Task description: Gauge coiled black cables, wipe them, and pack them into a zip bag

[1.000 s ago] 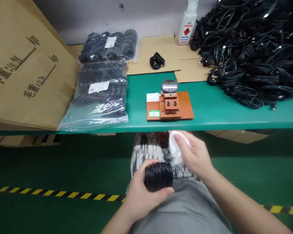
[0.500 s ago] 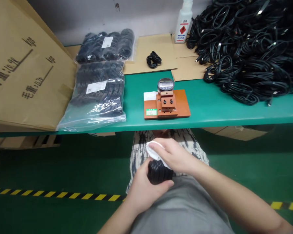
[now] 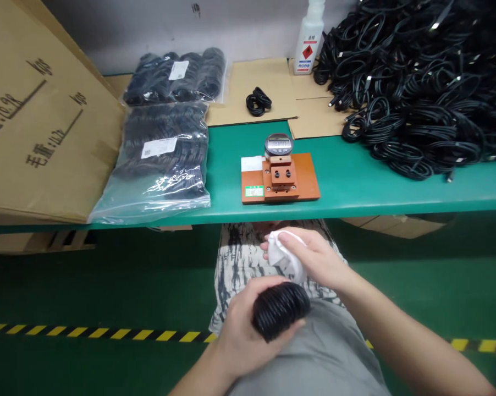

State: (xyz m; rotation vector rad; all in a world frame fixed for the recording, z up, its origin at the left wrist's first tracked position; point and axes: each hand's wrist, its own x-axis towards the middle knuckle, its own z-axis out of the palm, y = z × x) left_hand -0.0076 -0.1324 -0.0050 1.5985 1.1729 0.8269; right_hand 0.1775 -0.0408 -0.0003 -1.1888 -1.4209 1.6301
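Over my lap, below the bench edge, my left hand (image 3: pixel 246 324) is wrapped round a stack of black rings (image 3: pixel 280 309), their ribbed outer side facing up. My right hand (image 3: pixel 316 256) pinches a crumpled white cloth (image 3: pixel 284 256), held just above and beyond the stack. A small gap shows between my right fingers and the rings. On the bench ahead stands a digital dial gauge (image 3: pixel 279 144) mounted on an orange-brown block and base plate (image 3: pixel 308 179).
Two clear bags of black rings (image 3: pixel 161 190) lie at the left, beside a large cardboard box (image 3: pixel 45 126). A coiled black cable (image 3: pixel 258 102) rests on flat cardboard (image 3: pixel 273 77). A white bottle (image 3: pixel 309 41) and a heap of black cables (image 3: pixel 413 93) occupy the right.
My right hand with the cloth has lifted off the rings and moved slightly right. My left hand has turned the stack, so more of its ribbed side shows, a little lower.
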